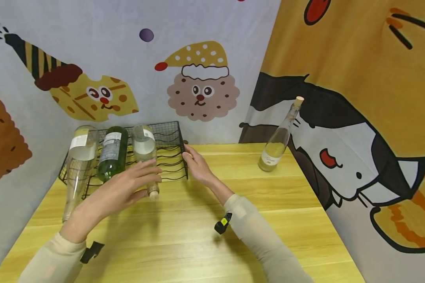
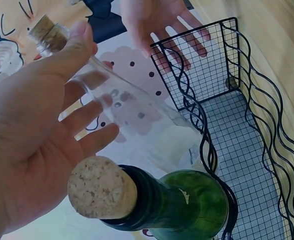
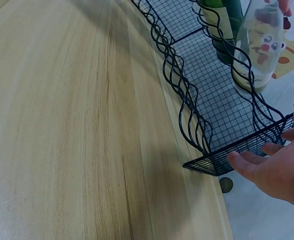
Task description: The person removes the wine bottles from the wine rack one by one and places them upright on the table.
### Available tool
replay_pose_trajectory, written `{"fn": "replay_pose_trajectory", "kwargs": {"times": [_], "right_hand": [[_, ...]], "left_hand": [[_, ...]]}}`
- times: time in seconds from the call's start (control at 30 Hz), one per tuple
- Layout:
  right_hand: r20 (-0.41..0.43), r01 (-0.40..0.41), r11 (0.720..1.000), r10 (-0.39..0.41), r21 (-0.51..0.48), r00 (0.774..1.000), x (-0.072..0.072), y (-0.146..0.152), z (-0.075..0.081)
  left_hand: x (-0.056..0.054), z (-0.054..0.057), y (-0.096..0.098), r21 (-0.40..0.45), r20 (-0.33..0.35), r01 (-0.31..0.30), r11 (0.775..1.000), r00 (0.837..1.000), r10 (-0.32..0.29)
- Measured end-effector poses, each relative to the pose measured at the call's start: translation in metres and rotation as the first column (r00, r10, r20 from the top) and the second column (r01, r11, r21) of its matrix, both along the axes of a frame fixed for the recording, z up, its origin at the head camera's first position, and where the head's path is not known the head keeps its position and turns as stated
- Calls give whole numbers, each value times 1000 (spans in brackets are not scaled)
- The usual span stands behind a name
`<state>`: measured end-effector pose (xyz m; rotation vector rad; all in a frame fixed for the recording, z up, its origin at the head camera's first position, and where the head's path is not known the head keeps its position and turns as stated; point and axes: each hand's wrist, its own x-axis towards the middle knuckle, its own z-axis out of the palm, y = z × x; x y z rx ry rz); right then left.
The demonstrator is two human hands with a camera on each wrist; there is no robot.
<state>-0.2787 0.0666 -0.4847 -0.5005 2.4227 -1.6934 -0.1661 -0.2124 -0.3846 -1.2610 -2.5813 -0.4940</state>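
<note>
A clear bottle with a cork (image 2: 47,34) lies in a black wire rack (image 1: 170,163), its base toward the wall. My left hand (image 1: 127,182) pinches its neck just below the cork, thumb on one side and index finger on the other, the other fingers loosely extended. Beside it lie a corked green bottle (image 1: 112,155) and, farthest left, another clear bottle (image 1: 80,157). My right hand (image 1: 199,165) rests against the rack's right end panel, its straight fingers (image 2: 192,42) spread against the mesh from outside.
A corked clear bottle (image 1: 275,147) with a white label stands upright at the back right of the wooden table (image 1: 184,243). Printed cloth (image 1: 127,59) hangs directly behind the rack. A small dark round thing (image 3: 226,185) lies beyond the table edge.
</note>
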Motion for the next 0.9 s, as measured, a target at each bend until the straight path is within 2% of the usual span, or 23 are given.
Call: {"fn": "replay_pose_trajectory", "kwargs": {"times": [0.23,0.47,0.6,0.73,0.9], "right_hand": [[-9,-4,1000,4,-9,1000,-1,0,0],[-20,8,1000,-8,-4,1000,-1,1,0],[-23,11,1000,-12,-7,1000,-1,2,1],[-29,8,1000,-9,-10,1000,-1,3,1],[-14,-2,1000,1,-17,1000,-1,3,-1]], "left_hand": [[-1,3,-2,62,-95,-6,998,995,12],[-3,9,-3,107,-112,-26,994,993,38],[-6,9,-1,168,-190,-8,986,981,40],[-11,8,0,253,-268,31,967,963,39],[-17,6,-2,316,-301,31,948,951,70]]}}
